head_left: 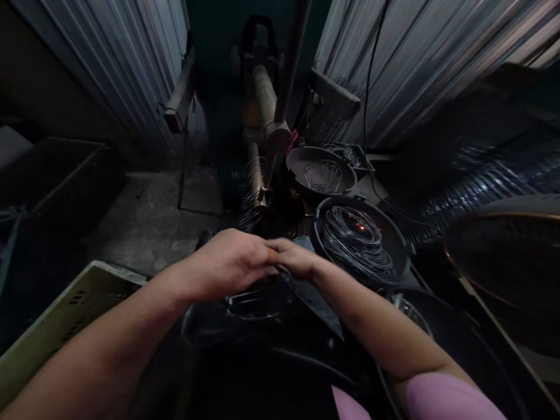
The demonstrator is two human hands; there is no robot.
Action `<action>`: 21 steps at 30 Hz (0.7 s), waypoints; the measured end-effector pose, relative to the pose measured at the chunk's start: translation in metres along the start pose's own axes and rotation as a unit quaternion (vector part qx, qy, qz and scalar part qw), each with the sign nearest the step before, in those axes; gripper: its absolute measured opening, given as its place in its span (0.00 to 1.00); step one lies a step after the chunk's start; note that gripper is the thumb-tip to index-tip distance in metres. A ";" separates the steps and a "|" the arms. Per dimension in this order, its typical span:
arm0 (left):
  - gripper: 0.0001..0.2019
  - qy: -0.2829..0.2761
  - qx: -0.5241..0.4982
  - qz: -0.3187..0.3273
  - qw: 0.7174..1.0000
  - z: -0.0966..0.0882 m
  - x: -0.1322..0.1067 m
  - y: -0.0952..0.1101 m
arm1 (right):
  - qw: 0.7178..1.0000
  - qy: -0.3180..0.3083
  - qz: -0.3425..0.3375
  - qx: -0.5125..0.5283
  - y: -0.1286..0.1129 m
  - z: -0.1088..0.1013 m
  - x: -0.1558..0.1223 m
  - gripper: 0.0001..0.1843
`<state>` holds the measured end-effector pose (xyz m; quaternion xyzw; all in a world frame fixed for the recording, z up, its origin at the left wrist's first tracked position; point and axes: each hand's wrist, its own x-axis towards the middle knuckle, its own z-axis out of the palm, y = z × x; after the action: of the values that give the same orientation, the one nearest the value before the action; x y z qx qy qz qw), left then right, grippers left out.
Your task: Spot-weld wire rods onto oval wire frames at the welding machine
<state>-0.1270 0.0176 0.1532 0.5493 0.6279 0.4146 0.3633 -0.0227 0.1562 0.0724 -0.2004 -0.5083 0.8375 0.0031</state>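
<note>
My left hand (pixel 227 259) and my right hand (pixel 297 256) meet at the centre of the view, fingers closed and touching each other. Both seem to grip the top of a small wire frame (pixel 258 300) that hangs just below them; the light is dim, so the exact hold is hard to make out. Something small and orange shows between the fingertips. Just past my hands stands a machine with a wooden roller (pixel 266 96) and loops of wire (pixel 251 204) on its lower spindle.
A dark pan holding coiled wire (pixel 356 236) sits to the right of my hands. Behind it a round basin (pixel 321 169) holds a wire basket. A pale slotted crate (pixel 56 318) lies at lower left. Corrugated metal sheets line both sides.
</note>
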 end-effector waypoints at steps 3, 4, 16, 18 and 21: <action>0.10 0.188 -0.151 -0.085 0.967 -0.011 -0.014 -0.028 | 0.986 0.113 -0.119 -0.037 -0.027 -0.034 -0.025 0.13; 0.10 0.254 -0.198 -0.114 0.940 -0.013 -0.017 -0.038 | 0.979 0.141 -0.138 -0.040 -0.032 -0.047 -0.034 0.12; 0.14 0.432 -0.337 -0.190 0.814 -0.004 0.006 -0.089 | 0.982 0.174 -0.048 0.053 0.006 -0.069 -0.030 0.12; 0.14 0.433 -0.339 -0.186 0.814 -0.005 0.011 -0.089 | 0.975 0.198 -0.077 0.072 0.000 -0.071 -0.023 0.12; 0.13 0.432 -0.342 -0.174 0.816 -0.009 0.016 -0.092 | 0.967 0.226 -0.098 0.064 -0.011 -0.074 -0.019 0.14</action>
<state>-0.1726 0.0280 0.0720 0.0355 0.6231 0.7274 0.2851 0.0174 0.2200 0.0580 -0.3334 -0.4567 0.7968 0.2130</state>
